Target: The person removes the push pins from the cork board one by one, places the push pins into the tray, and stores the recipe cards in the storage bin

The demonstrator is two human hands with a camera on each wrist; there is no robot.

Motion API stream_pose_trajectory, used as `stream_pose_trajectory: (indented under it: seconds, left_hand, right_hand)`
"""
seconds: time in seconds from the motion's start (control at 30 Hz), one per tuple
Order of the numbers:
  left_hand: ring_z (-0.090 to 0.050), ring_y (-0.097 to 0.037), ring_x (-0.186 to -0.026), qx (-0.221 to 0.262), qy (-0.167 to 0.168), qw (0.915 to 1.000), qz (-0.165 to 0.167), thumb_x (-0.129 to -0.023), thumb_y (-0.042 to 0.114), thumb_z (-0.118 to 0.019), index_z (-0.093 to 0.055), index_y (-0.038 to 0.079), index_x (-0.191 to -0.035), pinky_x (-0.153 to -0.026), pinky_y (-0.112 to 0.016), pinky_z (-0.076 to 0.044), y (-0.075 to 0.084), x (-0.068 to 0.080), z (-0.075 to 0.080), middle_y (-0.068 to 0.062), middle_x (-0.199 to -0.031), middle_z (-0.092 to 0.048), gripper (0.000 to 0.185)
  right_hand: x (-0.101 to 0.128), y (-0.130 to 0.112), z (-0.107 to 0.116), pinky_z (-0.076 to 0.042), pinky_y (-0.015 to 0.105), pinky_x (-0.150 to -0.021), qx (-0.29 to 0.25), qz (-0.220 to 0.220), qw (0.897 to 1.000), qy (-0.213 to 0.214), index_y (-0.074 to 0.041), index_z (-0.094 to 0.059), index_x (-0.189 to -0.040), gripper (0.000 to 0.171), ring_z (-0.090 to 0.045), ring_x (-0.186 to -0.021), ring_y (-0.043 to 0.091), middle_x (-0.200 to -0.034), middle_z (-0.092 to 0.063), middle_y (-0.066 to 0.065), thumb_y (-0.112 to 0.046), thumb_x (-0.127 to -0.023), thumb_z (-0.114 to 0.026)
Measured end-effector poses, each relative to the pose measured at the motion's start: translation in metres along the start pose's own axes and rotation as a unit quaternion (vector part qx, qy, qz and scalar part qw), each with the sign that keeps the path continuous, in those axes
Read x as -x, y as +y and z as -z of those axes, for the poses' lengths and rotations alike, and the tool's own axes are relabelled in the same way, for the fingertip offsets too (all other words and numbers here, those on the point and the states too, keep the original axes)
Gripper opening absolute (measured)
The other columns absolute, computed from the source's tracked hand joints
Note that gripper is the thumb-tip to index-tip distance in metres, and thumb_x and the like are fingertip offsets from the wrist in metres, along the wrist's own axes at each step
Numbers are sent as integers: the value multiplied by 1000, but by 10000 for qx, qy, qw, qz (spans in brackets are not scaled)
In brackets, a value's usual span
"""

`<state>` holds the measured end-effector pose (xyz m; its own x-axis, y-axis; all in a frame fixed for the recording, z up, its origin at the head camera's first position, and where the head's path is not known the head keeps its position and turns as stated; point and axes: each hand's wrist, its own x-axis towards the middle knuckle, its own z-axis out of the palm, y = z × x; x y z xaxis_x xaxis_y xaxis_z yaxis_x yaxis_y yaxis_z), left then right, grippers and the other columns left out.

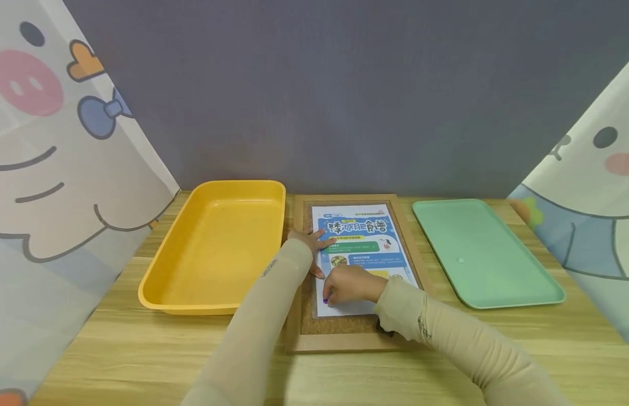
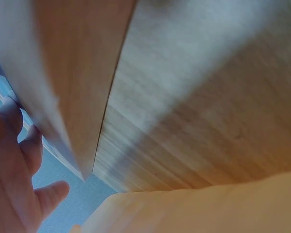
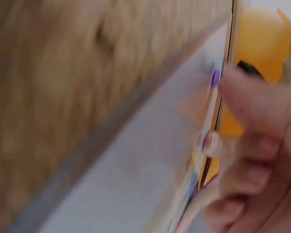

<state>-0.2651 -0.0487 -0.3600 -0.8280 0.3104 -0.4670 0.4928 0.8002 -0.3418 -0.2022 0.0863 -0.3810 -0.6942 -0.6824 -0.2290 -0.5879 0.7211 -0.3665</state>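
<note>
A printed poster [image 1: 370,247] with a blue heading lies on a wood-framed cork board [image 1: 339,326]. My left hand [image 1: 310,242], fingers spread, rests on the poster's left edge and the board's frame. At the poster's lower left corner, my right hand [image 1: 348,283] has its fingers curled and its thumb tip at a small purple pushpin [image 3: 216,76]. The pin's point is hidden, so how deep it sits cannot be seen. In the left wrist view, the left fingers [image 2: 33,150] lie over the side of the board frame [image 2: 82,97].
A deep yellow tray [image 1: 218,254] stands left of the board. To the right lies a shallow green tray [image 1: 502,248] with a tiny white piece [image 1: 460,260] on it. A dark grey panel [image 1: 314,96] rises behind the wooden table [image 1: 339,383].
</note>
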Motion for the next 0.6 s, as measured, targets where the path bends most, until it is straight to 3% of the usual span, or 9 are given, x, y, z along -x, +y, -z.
stream_pose_trajectory:
  seconds: [0.07,0.17,0.33,0.6]
  left_hand:
    - [-9,-19,-150,9,1,10000,2,-72,81,-55,2,45,-154,-115,-47,-27,0,0,0,9,-164,1,107]
    - [-10,-19,-150,-5,2,10000,14,-72,81,-55,2,45,-154,-115,-47,-27,1,1,1,9,-164,0,106]
    - [-10,-18,-150,-37,5,10000,55,-72,81,-55,2,46,-154,-114,-46,-29,3,1,0,10,-164,0,106]
    - [-9,-18,-150,-18,-33,9999,93,-73,80,-55,3,47,-153,-114,-44,-30,4,-1,0,10,-164,1,105]
  right_hand:
    - [-1,-2,-2,-52,43,-86,-212,-366,9990,111,-16,-78,-81,3,-65,-87,19,-82,-73,-6,-13,-79,-80]
    - [-1,-3,-4,-52,38,-82,-540,-682,9960,187,-15,-77,-77,5,-63,-81,14,-77,-72,-6,-11,-78,-80]
    - [-2,-2,-4,-49,21,-67,-853,-614,9944,64,-8,-75,-74,6,-55,-64,3,-69,-71,-4,-6,-78,-79]
    - [-4,-1,-6,-40,16,-54,-965,-569,9937,-7,-5,-72,-70,12,-46,-54,3,-61,-66,-2,-5,-80,-78]
